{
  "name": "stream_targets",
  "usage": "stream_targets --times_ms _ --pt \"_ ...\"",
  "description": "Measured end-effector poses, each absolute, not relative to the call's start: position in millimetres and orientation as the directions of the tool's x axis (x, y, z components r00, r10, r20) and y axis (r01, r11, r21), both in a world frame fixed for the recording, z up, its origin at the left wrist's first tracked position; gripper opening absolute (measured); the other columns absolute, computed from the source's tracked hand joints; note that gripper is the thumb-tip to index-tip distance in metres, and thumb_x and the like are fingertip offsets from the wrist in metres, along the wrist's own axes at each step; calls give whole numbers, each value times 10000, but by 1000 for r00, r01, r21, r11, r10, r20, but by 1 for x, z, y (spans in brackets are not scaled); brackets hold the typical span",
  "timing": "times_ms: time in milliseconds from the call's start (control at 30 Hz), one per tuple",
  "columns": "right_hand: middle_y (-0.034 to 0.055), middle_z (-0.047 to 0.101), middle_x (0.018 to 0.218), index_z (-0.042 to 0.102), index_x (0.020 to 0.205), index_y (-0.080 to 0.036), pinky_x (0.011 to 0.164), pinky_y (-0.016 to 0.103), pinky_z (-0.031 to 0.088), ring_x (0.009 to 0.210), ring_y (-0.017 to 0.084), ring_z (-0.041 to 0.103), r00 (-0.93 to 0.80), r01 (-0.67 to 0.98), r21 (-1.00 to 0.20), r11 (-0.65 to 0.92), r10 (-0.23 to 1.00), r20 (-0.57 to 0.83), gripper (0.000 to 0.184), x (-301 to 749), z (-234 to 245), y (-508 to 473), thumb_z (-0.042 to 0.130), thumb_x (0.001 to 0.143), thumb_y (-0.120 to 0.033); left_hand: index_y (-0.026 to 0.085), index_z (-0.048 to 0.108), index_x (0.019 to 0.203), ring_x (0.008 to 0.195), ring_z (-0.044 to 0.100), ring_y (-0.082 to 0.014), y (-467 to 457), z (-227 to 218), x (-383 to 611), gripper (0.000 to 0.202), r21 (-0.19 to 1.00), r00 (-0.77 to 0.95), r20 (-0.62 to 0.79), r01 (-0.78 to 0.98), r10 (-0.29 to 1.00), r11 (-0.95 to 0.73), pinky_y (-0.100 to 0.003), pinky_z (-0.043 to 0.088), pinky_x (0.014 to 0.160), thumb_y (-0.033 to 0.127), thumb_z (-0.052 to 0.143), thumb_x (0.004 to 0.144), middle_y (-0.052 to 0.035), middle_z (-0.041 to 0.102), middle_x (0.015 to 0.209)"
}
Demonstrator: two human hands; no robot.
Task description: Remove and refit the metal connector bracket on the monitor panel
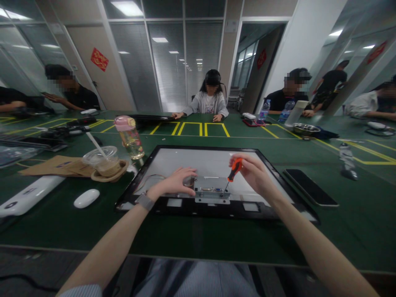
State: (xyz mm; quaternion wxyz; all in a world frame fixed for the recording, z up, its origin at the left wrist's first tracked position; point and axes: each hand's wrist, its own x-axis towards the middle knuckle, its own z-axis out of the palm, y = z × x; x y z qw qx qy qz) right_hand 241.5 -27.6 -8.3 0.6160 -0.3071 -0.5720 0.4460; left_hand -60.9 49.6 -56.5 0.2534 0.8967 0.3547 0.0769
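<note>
In the head view, the right hand [255,173] grips the screwdriver [236,166] right of centre; its slanted shaft could slip off the mid-frame metal bracket [213,195] and scratch the panel [173,160]. The left hand [174,182] curves beside the bracket (gripping or not, I cannot tell); poor bracing could let it shift.

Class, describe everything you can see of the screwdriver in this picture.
The screwdriver has an orange handle with black parts, apparently plastic, and a slim, metal-looking shaft. Held in the right hand, it tilts, handle up and towards the picture's right. The shaft slants down to the right end of the silver bracket; its tip is too small to tell whether it touches a screw.
</note>
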Motion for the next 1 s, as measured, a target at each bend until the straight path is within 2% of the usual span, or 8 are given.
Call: stream_targets --times_ms 133,267,367,467,567,800,900,1000 --pt "54 761 1004 777 1029 -282 930 460 511 938 239 687 -145 -280 -905 321 917 371 252 240 -3 -31 727 814 -404 300 521 1377 1521 219 -302 49 -55 -60 795 512 731 -51 604 680 -611 -504 46 1263 677 736 712 -54 357 1598" --pt "8 730 858 777 928 -297 850 399 527 804 191 658 -42 -156 -892 424 900 435 169 242 -8 -29 786 771 -360 291 524 1373 1522 218 -301 48 -54 -60 787 508 732 -46 603 679 -615 -512 50 1261 660 746 714 -58 350 1602" --pt "16 723 897 781 913 -288 865 393 520 826 192 652 -10 -103 -879 465 883 469 147 242 -9 -28 768 783 -354 276 529 1370 1519 228 -300 48 -54 -59 781 501 729 -43 608 683 -617 -517 65 1258 638 758 717 -69 361 1596" --pt "52 746 1010 781 979 -273 900 437 520 921 232 681 -77 -185 -886 424 893 444 203 241 -5 -29 699 833 -387 279 529 1369 1519 227 -299 48 -55 -59 773 502 728 -43 608 684 -615 -517 66 1258 630 760 720 -67 362 1596" --pt "50 757 1003 769 1027 -286 904 466 524 908 238 698 -103 -216 -888 407 894 435 221 241 -5 -30 689 849 -391 277 531 1368 1519 226 -300 47 -54 -59 777 508 727 -46 607 685 -611 -515 68 1258 631 763 716 -67 359 1597" --pt "0 685 906 768 902 -301 820 360 526 831 175 631 -6 -80 -872 484 874 486 162 243 -13 -27 804 759 -368 287 529 1376 1520 219 -308 48 -53 -60 795 514 730 -48 603 681 -610 -510 71 1259 667 744 711 -67 354 1600" --pt "6 672 875 756 887 -294 801 358 527 816 178 630 -64 -157 -894 420 899 434 165 242 -9 -29 784 780 -418 286 526 1379 1519 222 -309 49 -55 -60 798 509 734 -43 600 678 -617 -512 67 1259 685 726 717 -68 351 1601" --pt "21 691 862 741 947 -299 825 397 532 838 206 655 -148 -258 -913 316 921 360 211 240 -4 -32 747 808 -457 289 520 1383 1519 222 -309 48 -55 -60 795 501 730 -49 609 682 -616 -513 70 1260 684 721 723 -62 352 1601"
